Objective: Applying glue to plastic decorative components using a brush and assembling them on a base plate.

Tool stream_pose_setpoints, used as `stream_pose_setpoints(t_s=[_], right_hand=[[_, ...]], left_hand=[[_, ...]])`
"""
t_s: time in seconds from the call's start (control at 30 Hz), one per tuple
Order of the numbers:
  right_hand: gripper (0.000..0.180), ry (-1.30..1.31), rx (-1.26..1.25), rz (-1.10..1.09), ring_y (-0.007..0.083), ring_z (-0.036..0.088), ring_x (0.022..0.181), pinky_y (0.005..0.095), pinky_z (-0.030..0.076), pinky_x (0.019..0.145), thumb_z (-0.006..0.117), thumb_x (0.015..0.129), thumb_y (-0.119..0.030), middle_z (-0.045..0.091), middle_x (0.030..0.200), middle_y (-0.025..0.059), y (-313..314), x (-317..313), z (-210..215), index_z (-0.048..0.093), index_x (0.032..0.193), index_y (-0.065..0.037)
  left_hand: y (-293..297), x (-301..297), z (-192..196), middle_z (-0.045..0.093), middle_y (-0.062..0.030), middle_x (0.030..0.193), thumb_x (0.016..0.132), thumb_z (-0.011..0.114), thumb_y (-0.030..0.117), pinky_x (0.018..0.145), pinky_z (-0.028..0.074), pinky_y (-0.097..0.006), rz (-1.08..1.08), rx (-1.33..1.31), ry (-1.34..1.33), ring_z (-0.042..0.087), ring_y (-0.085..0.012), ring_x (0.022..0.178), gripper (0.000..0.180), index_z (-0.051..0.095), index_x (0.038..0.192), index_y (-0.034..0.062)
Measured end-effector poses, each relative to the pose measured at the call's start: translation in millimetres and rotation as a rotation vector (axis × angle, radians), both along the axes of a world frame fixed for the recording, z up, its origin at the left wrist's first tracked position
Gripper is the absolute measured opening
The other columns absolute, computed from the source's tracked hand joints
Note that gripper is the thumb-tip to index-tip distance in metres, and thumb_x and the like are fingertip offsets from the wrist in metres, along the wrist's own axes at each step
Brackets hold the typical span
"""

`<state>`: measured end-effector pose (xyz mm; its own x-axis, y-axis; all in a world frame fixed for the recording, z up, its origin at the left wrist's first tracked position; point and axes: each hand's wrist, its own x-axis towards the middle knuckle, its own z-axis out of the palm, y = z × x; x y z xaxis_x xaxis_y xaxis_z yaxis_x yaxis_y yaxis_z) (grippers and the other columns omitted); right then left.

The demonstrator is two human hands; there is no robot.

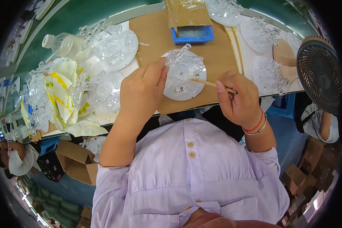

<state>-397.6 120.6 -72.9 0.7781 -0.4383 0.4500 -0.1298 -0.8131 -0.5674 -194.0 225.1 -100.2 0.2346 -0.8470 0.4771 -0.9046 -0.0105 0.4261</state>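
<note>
A round white disc (184,94) lies before me on brown cardboard, bearing a clear, glittery plastic ornament (187,62). From the left, the bent fingers of my left hand (142,89) pinch the ornament's edge; the exact grip is partly hidden. My right hand (239,95) is closed around a thin wooden paintbrush (209,83), held like a pen. Its light tip points left and meets the ornament near the disc's middle, while the dark end sticks out by my fingers. Beyond the disc stands a blue tray (193,39), partly covered by a taped cardboard flap (188,13).
More discs with clear ornaments (116,49) crowd both sides. At left are a clear bottle (68,45) and a yellow-patterned white cloth (64,93). Two thin sticks (235,49) lie right of the tray. A black fan (319,74) stands at the right edge; other people sit farther off.
</note>
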Motion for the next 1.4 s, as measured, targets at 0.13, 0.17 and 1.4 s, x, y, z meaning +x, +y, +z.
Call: stream_pose_setpoints(t_s=[0.13,0.17,1.4], right_hand=[[0.013,-0.071,-0.055,0.029,0.028,0.057,0.057,0.0328,0.044,0.051,0.06,0.084,0.005,0.059,0.073,0.0136,-3.1,-0.5,-8.0,0.049,0.088,-0.001],[0.014,-0.099,-0.045,0.027,0.0284,0.057,0.057,0.033,0.044,0.051,0.061,0.083,0.005,0.059,0.073,0.0133,-3.0,-1.5,-10.0,0.049,0.087,-0.001],[0.013,-0.119,0.16,-0.303,0.0102,0.055,0.05,0.023,0.043,0.047,0.06,0.093,-0.012,0.056,0.059,0.0055,-34.9,-7.3,-19.9,0.053,0.088,-0.001]], left_hand=[[1.1,0.2,-2.0,0.065,-0.008,0.07,0.08,0.071,0.009,0.051,0.048,-0.033,0.015,-0.033,-0.004,0.062,-0.0235,0.058,0.015,0.067,0.094,0.0061],[1.6,0.4,-1.4,0.065,-0.008,0.07,0.08,0.071,0.009,0.051,0.048,-0.033,0.007,-0.031,-0.007,0.062,-0.0235,0.058,0.015,0.067,0.094,0.0061],[6.1,-1.7,-3.1,0.067,-0.0122,0.073,0.08,0.073,0.008,0.054,0.05,-0.032,0.061,0.031,-0.012,0.065,-0.0257,0.062,0.016,0.066,0.094,0.0029]])
